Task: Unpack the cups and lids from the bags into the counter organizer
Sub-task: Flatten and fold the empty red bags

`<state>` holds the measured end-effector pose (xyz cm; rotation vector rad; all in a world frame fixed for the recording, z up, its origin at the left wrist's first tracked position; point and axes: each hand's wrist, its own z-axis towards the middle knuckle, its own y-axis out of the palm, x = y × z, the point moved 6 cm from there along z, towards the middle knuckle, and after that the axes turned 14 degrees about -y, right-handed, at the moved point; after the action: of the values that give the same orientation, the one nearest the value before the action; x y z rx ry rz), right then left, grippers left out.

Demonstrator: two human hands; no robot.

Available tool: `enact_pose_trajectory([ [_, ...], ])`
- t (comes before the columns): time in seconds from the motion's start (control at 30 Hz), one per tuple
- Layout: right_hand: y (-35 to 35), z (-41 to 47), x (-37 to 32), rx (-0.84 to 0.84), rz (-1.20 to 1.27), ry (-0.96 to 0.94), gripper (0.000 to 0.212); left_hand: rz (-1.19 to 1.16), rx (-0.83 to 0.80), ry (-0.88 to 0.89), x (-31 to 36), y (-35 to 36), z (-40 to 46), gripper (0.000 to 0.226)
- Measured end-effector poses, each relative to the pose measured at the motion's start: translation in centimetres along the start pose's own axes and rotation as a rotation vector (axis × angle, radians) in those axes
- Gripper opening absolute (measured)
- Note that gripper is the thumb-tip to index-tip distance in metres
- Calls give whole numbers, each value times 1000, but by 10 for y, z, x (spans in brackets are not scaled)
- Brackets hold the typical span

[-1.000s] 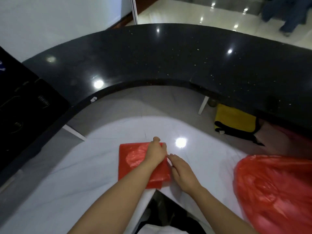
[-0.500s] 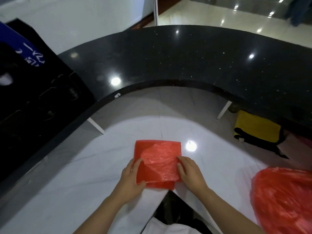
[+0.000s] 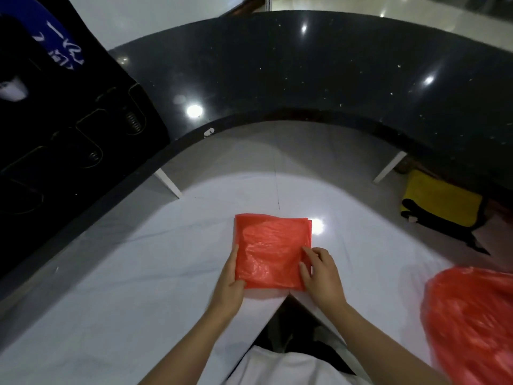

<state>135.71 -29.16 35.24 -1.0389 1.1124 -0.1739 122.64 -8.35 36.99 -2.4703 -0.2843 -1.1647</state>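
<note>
Head view: two bare hands, two red bags, one white counter, one black counter, one black organizer, one yellow bag.
Folded red bag [image 3: 273,251]: one, pressed flat into a rough square, lying on the white counter [image 3: 138,273] at its near edge, just above the notch in that edge.
Left hand [image 3: 229,282]: at the folded bag's left side, thumb over its lower left corner, fingers along or under the left edge; grasping that edge.
Right hand [image 3: 322,275]: on the folded bag's right side, fingers curled, fingertips pressing down on the plastic near the right edge; whether pinching or only pressing, cannot tell.
Full red bag [image 3: 472,323]: one, bulging, on the white counter at far right, well apart from both hands; contents hidden.
Black counter [image 3: 333,79]: one, curved, raised behind the white counter, with bright light spots.
Black organizer [image 3: 69,120]: one, at far left on the black counter, rounded slots with springs inside; slot contents too dark to tell.
Yellow bag [image 3: 441,201]: one, with black trim, under the black counter at right.
</note>
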Motion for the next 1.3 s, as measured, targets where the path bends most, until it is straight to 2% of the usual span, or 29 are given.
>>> enact_pose_trajectory([
  [0.13,1,-1,-5,11,-54,-71,55,83,-111,26,-1,-9,0,90],
  [0.2,2,0,-6,15,-68,-67,52,160,-67,39,2,-14,2,81],
  [0.27,2,0,-7,20,-85,-65,46,254,34,127,11,-18,3,71],
  [0.33,2,1,-7,16,-97,-54,40,444,113,285,26,-15,6,63],
  [0.4,1,2,-7,-3,-105,-18,40,772,171,425,36,-5,16,65],
  [0.47,1,4,-6,-21,-117,10,44,1059,149,436,36,6,31,71],
  [0.57,0,9,-3,-48,-123,48,49,1244,75,377,22,16,50,77],
  [0.67,1,13,-2,-91,-154,80,50,1257,116,317,8,22,58,77],
  [0.83,-3,20,-10,-92,-294,129,54,1220,265,344,1,31,55,73],
  [0.93,-2,36,-37,-62,-398,-109,53,1203,295,350,3,38,53,72],
  [1.03,19,55,-58,-182,-448,-353,52,1184,282,320,1,44,51,75],
  [1.17,37,73,-36,-377,-501,-283,61,1169,249,351,-2,49,46,66],
  [1.3,41,78,-14,-402,-492,-276,63,1084,249,381,4,42,48,55],
])
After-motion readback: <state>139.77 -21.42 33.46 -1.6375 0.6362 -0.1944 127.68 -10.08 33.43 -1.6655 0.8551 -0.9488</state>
